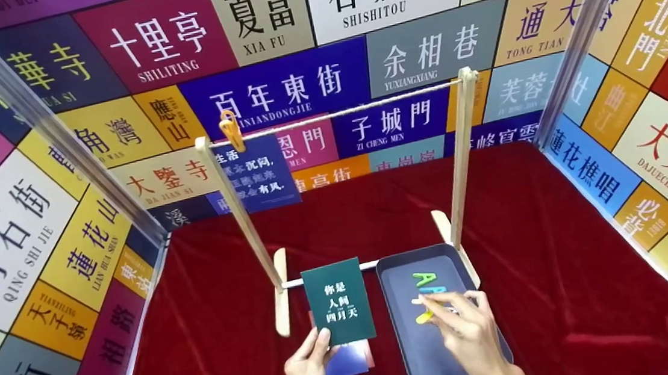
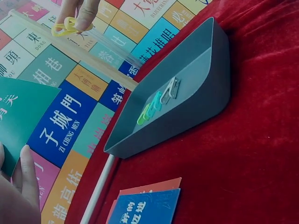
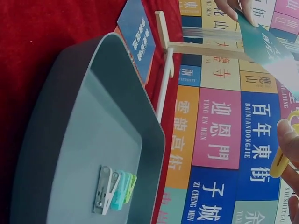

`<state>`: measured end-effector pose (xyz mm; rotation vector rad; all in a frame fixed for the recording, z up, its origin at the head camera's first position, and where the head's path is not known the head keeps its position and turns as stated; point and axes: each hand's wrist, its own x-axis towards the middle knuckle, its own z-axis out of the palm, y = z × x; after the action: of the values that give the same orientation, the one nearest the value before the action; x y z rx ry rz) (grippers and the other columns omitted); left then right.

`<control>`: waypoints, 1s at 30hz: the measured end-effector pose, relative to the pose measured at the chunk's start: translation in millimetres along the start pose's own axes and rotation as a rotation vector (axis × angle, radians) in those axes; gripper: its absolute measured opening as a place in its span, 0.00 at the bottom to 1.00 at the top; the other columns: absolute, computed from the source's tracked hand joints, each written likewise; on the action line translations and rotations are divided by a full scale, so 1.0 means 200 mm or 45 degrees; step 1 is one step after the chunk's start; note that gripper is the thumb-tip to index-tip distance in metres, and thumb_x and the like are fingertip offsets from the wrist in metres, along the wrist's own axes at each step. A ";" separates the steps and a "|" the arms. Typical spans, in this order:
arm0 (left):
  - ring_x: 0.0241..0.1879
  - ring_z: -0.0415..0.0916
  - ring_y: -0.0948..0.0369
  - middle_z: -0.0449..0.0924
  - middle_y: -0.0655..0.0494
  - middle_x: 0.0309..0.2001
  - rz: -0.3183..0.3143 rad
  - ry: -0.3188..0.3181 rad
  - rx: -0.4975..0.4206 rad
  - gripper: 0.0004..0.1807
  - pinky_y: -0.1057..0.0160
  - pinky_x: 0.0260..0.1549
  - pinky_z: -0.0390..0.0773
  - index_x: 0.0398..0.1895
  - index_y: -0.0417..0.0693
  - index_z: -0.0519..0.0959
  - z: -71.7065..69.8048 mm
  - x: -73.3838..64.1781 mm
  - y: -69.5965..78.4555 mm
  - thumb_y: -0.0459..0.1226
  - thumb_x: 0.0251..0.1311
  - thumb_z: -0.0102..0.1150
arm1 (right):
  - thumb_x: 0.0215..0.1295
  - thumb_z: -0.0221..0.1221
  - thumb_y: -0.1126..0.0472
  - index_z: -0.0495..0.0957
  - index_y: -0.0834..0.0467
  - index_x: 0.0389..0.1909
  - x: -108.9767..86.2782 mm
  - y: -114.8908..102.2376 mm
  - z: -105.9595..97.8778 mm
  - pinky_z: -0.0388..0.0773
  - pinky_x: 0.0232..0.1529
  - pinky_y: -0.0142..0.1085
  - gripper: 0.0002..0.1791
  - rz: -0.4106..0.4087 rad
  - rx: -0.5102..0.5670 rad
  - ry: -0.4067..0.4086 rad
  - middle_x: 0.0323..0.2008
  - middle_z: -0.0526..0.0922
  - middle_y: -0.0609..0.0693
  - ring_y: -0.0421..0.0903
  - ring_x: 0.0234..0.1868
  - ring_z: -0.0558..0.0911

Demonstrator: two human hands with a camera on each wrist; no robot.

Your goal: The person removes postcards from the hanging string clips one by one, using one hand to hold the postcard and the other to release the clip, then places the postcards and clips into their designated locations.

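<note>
My left hand (image 1: 309, 368) pinches the lower edge of a dark green card (image 1: 342, 277) with white characters, held upright in front of the wooden rack. Over the dark grey tray (image 1: 430, 357), my right hand (image 1: 471, 335) pinches a yellow clothespin (image 3: 279, 164) between thumb and fingers. Green (image 3: 132, 184), light blue (image 3: 122, 189) and white (image 3: 105, 191) clothespins lie side by side in the tray. From the left end of the rack's cord (image 1: 339, 113) hangs a blue card (image 1: 266, 175), held by an orange clothespin (image 1: 232, 131).
The rack's right post (image 1: 462, 158) rises behind the tray, and its left post (image 1: 244, 219) stands behind the green card. More cards (image 2: 145, 207), blue and red, lie on the red velvet cloth (image 1: 212, 319) left of the tray. Panels printed with characters surround the table.
</note>
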<state>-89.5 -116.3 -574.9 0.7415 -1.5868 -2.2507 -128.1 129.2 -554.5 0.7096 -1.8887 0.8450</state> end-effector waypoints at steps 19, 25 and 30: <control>0.28 0.87 0.63 0.77 0.24 0.55 -0.097 -0.008 0.032 0.24 0.60 0.35 0.91 0.59 0.19 0.71 -0.05 0.02 -0.07 0.24 0.61 0.63 | 0.55 0.65 0.53 0.89 0.59 0.42 -0.12 0.07 0.00 0.70 0.39 0.36 0.18 0.000 -0.088 -0.099 0.39 0.89 0.50 0.43 0.32 0.86; 0.26 0.87 0.61 0.82 0.26 0.49 -0.116 0.000 0.061 0.25 0.59 0.35 0.91 0.58 0.19 0.71 -0.09 0.04 -0.10 0.25 0.60 0.65 | 0.57 0.64 0.53 0.89 0.59 0.42 -0.16 0.10 0.01 0.70 0.38 0.37 0.17 -0.016 -0.111 -0.129 0.38 0.89 0.49 0.43 0.32 0.86; 0.28 0.88 0.59 0.84 0.30 0.47 -0.125 0.024 0.078 0.25 0.58 0.34 0.91 0.57 0.19 0.73 -0.11 0.05 -0.13 0.25 0.58 0.66 | 0.59 0.62 0.51 0.89 0.59 0.42 -0.20 0.12 0.02 0.71 0.39 0.38 0.18 -0.019 -0.111 -0.150 0.38 0.89 0.49 0.44 0.33 0.86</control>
<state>-83.8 -129.4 -606.5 0.8724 -1.6510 -2.2640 -133.0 144.9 -597.8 0.7323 -2.0097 0.7200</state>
